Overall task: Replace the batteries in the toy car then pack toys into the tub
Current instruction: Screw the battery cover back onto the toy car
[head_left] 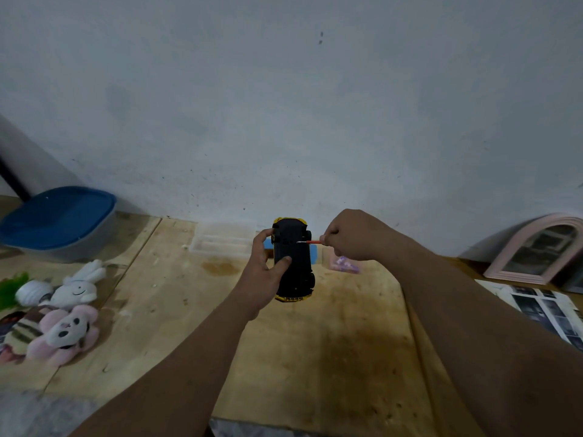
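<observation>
A yellow toy car [293,260] is held upside down above the wooden floor, its black underside facing me. My left hand [263,272] grips it from the left, thumb pressed on the underside. My right hand [350,234] holds a small red-handled screwdriver [310,242], whose tip touches the car's underside. A grey tub with a blue lid [60,222] stands at the far left by the wall. Several plush toys [63,316] lie on the floor at the left, among them a white rabbit and a pink-and-white one.
A clear plastic organiser box [224,241] sits by the wall behind the car. A small bag with purple pieces [344,264] lies under my right hand. A pink arched frame [539,247] leans on the wall at right, with printed sheets [542,313] in front.
</observation>
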